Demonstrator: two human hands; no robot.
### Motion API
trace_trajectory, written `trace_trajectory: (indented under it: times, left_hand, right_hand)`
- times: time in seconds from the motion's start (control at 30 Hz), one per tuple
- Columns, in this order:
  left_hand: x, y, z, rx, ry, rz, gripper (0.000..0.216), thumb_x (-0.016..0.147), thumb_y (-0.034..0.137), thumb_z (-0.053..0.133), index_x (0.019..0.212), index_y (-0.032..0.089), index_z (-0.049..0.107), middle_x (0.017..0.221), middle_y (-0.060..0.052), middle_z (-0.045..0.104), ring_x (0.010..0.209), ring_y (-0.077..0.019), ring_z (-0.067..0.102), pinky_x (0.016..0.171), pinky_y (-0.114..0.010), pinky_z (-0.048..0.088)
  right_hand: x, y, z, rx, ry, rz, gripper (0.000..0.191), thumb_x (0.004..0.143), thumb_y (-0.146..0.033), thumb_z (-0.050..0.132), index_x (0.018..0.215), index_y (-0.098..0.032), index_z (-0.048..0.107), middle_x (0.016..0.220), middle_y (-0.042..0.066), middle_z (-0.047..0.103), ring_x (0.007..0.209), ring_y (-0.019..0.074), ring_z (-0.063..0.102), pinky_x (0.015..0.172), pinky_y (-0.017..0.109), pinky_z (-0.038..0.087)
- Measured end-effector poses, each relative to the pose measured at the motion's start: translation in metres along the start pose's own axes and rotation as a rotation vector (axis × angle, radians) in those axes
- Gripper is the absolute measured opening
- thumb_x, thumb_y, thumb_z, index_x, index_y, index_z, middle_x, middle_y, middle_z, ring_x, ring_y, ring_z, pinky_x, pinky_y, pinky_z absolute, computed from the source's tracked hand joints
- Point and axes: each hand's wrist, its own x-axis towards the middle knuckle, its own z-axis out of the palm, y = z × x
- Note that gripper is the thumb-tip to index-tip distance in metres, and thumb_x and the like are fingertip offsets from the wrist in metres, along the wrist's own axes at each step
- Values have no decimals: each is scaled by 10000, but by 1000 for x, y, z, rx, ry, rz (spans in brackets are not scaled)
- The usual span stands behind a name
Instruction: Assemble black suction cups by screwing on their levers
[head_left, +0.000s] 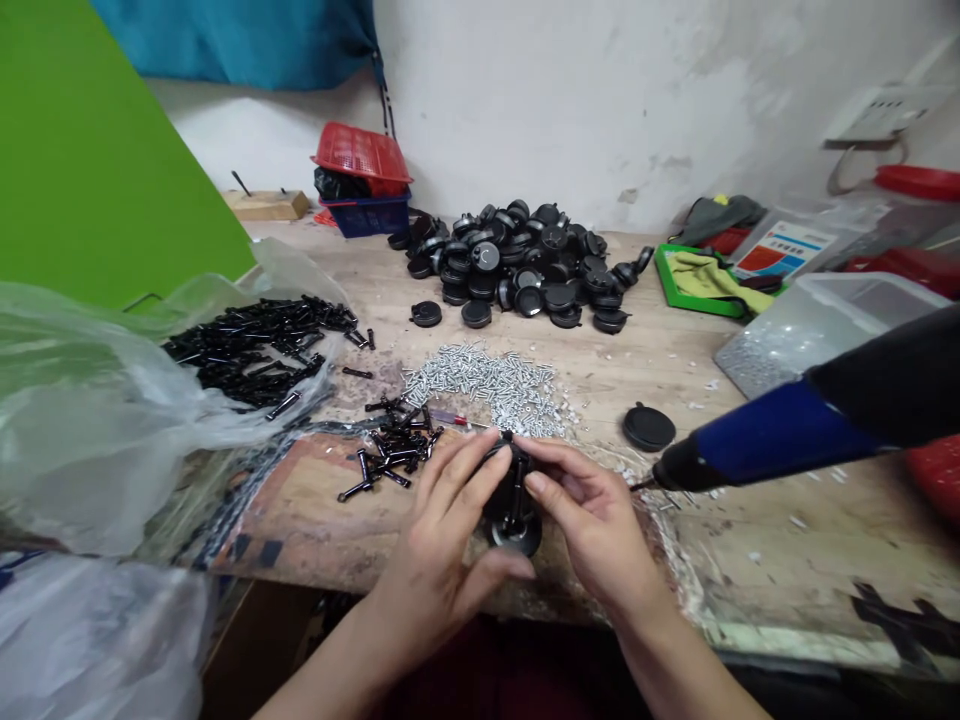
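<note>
Both hands are at a black round-based part [517,535] at the front of the table, with a glossy black bar standing along it. My left hand [450,535] has its fingers closed against the far left side of the part, while its thumb sticks out above the base. With thumb and fingertips, my right hand [589,500] pinches the bar from the right. The palms and fingers hide much of the part. Close by on the left lie loose black bars [397,445]. Just beyond the fingers is a heap of small silver screws [487,380].
Black round pieces [525,260] are piled by the wall, and a single black disc [649,427] lies right of the screws. A blue-black power screwdriver [772,440] juts in from the right. More bars [255,345] spill from a plastic bag [97,400]. Baskets [364,180] stand behind.
</note>
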Motion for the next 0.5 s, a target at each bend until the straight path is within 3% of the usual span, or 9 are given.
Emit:
trace_trajectory:
  times: [0.07, 0.13, 0.2, 0.3, 0.37, 0.43, 0.5]
  left_hand:
    - [-2, -2, 7, 28, 5, -38, 806, 802, 394, 646, 1456, 173, 231, 1471, -182, 315, 1346, -316, 315, 1103, -488, 299]
    - [-4, -6, 14, 12, 122, -92, 747, 808, 291, 652, 1441, 211, 265, 1424, -166, 366, 1318, -298, 366, 1087, -468, 330]
    - [-5, -12, 18, -107, 254, -195, 611, 804, 201, 641, 1363, 239, 396, 1335, -129, 453, 1254, -278, 439, 1048, -440, 377]
    - [-4, -26, 15, -603, 331, -527, 331, 795, 246, 640, 1119, 220, 576, 1070, -74, 584, 962, -220, 587, 788, -342, 517]
    - [-2, -35, 9, -1019, 367, -758, 204, 805, 307, 621, 971, 191, 599, 910, -39, 579, 742, -154, 566, 573, -260, 488]
    - [0, -41, 3, -1286, 438, -868, 187, 787, 310, 636, 902, 169, 592, 876, -27, 554, 664, -116, 513, 496, -223, 437]
    - [2, -43, -1, -1375, 478, -883, 204, 751, 271, 679, 897, 158, 592, 900, -28, 551, 680, -109, 500, 506, -219, 438]
  right_hand:
    - [-1, 1, 4, 10, 6, 41, 257, 799, -191, 656, 1022, -313, 690, 1102, -1, 661, 1033, 139, 614, 925, 274, 484]
    - [-1, 0, 10, -6, -14, 81, 228, 791, -221, 662, 1011, -277, 679, 1058, 19, 658, 957, 148, 634, 858, 285, 514]
    - [3, -3, 16, -119, -85, 80, 217, 804, -259, 647, 1021, -244, 658, 998, 36, 657, 877, 156, 641, 784, 293, 526]
    - [24, -6, 23, -492, -234, -40, 170, 886, -315, 545, 956, -218, 666, 878, 37, 668, 804, 164, 627, 735, 301, 497]
    - [50, -4, 29, -794, -266, -160, 245, 939, -299, 452, 885, -208, 673, 839, 34, 671, 802, 162, 610, 753, 299, 468]
    - [80, 4, 37, -1105, -263, -237, 217, 943, -246, 443, 962, -204, 656, 931, 42, 665, 903, 165, 585, 812, 285, 442]
    - [108, 17, 46, -1215, -278, -239, 191, 916, -209, 477, 987, -200, 655, 987, 62, 639, 977, 195, 543, 831, 296, 417]
